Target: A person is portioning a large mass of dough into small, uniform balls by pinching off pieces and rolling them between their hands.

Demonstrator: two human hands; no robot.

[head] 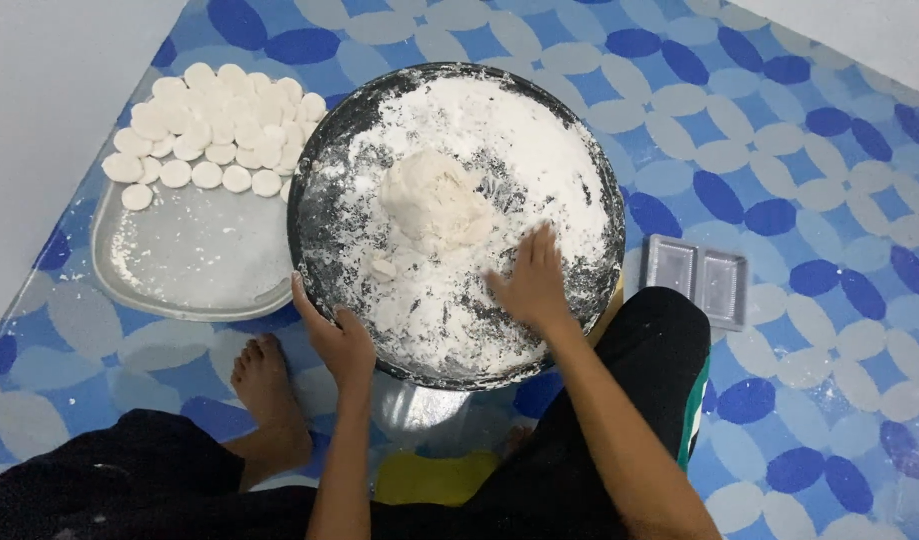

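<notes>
A round black pan (325, 150) dusted with white flour stands in front of me, with a lump of white dough (437, 203) in its middle. My left hand (337, 340) grips the pan's near left rim. Flat on the floured surface, fingers spread, my right hand (531, 280) presses down just right of and below the dough. A small bit of dough (384, 268) lies near the lump.
A grey metal tray (195, 260) to the left holds several flat round dough discs (215, 125) at its far end. A clear plastic two-part tray (697, 277) lies right of the pan. The pan rests on a metal stand (420, 410). My bare foot (267, 385) is on the blue patterned mat.
</notes>
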